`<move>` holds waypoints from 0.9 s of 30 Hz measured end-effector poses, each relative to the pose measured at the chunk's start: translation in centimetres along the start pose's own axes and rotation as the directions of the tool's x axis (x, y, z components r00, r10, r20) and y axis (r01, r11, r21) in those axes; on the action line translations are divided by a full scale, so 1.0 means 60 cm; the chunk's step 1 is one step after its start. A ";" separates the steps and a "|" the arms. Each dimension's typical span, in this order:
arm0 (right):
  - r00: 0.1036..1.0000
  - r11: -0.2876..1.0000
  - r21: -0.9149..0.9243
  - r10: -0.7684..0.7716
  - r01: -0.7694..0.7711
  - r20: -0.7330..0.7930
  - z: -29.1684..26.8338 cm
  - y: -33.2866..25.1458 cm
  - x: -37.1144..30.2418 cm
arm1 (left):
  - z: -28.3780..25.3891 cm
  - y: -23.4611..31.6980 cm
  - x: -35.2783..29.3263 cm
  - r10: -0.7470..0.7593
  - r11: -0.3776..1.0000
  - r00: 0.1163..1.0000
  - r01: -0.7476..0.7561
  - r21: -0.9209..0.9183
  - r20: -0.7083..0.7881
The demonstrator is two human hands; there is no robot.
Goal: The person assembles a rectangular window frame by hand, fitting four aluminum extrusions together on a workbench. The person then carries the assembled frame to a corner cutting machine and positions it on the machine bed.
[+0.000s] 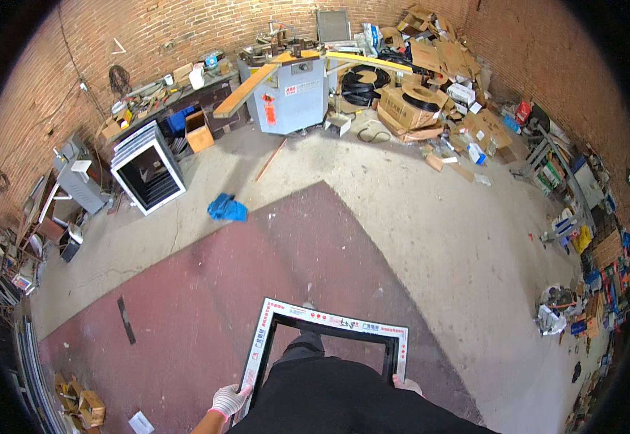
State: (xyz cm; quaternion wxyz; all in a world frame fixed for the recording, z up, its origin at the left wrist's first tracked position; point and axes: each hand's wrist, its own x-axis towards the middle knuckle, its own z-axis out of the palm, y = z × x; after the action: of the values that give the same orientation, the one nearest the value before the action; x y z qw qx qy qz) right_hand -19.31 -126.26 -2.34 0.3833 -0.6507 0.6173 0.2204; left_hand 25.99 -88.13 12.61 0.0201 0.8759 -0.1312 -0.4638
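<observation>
A rectangular window frame [335, 319], white-faced with red and blue print and a black inner edge, is held in front of my body. My left hand [229, 400], in a white striped glove with pink at the cuff, is closed around its left side. On the opposite side my right hand [407, 385], also gloved, grips the frame near its right edge; my dark clothing hides part of that hand. Through the frame's opening my leg and the dark red floor show. My torso covers the frame's near side.
Ahead stands a grey-blue machine [289, 101] with yellow arms. Left of it is a stack of similar frames [148, 168]. A blue cloth [226, 208] and a dark strip [126, 320] lie on the floor. Cardboard boxes [406, 108] and clutter line the right wall.
</observation>
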 end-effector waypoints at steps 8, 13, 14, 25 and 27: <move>0.984 0.989 -0.083 0.111 -0.123 -0.141 -0.147 -0.218 0.132 | -0.358 0.306 0.258 0.121 0.986 0.992 -0.122 0.112 0.016; 0.985 0.989 0.069 0.138 -0.132 -0.107 -0.210 -0.358 0.249 | -0.536 0.471 0.385 0.155 0.975 0.988 -0.151 0.166 -0.017; 0.980 0.983 0.109 0.163 -0.151 -0.115 -0.211 -0.387 0.288 | -0.563 0.505 0.416 0.163 0.974 0.987 -0.160 0.158 -0.008; 0.996 0.996 0.082 0.034 -0.028 -0.078 -0.590 -0.779 0.619 | -0.832 0.856 0.588 -0.008 0.999 1.000 0.008 0.036 -0.003; 0.997 0.997 -0.007 -0.082 0.082 -0.004 -0.698 -0.854 0.670 | -0.872 0.897 0.619 0.031 0.999 0.999 -0.031 0.032 -0.015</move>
State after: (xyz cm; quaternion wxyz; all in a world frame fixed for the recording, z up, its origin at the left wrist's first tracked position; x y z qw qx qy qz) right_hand 28.37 -186.88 4.24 0.3883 -0.6775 0.5901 0.2050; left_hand 77.29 -153.81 20.83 0.0146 0.8775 -0.1519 -0.4546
